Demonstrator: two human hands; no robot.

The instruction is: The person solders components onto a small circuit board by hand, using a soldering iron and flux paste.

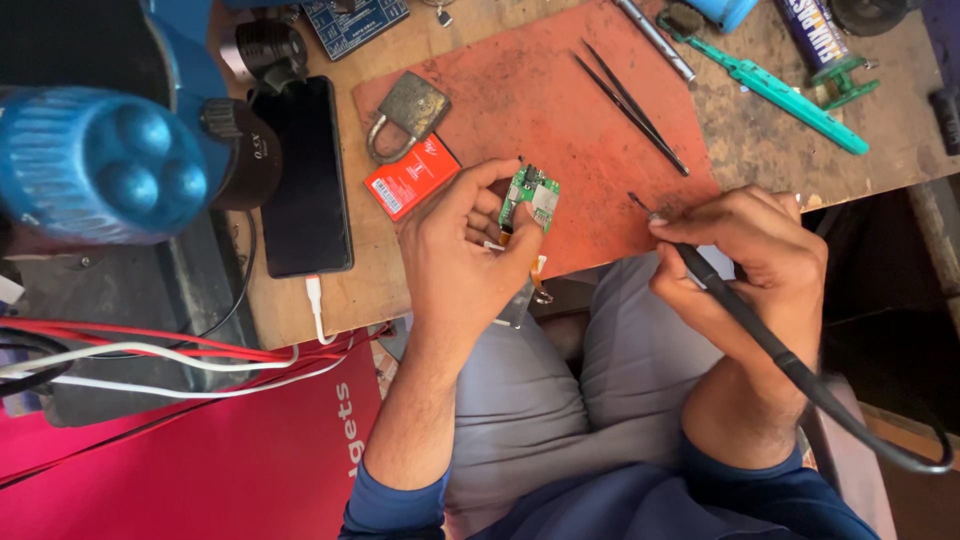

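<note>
Pinching a small green circuit board (531, 196) in left hand (462, 250) fingers, edges only.
Light, stiff, fragile; right hand (745, 265) fingers clench a black corded soldering iron (745, 315) beside it.

I count one green circuit board (533, 195) in my left hand (465, 255) and one soldering iron (700, 275) in my right hand (745, 265). On the one red mat (560, 90) lies one pair of black tweezers (630, 105). Left of it I see one rusty padlock (410, 112), one red battery (411, 177), and one black phone (303, 175) with one white cable (316, 305) plugged in. Far right lies one green-handled tool (775, 90).
</note>
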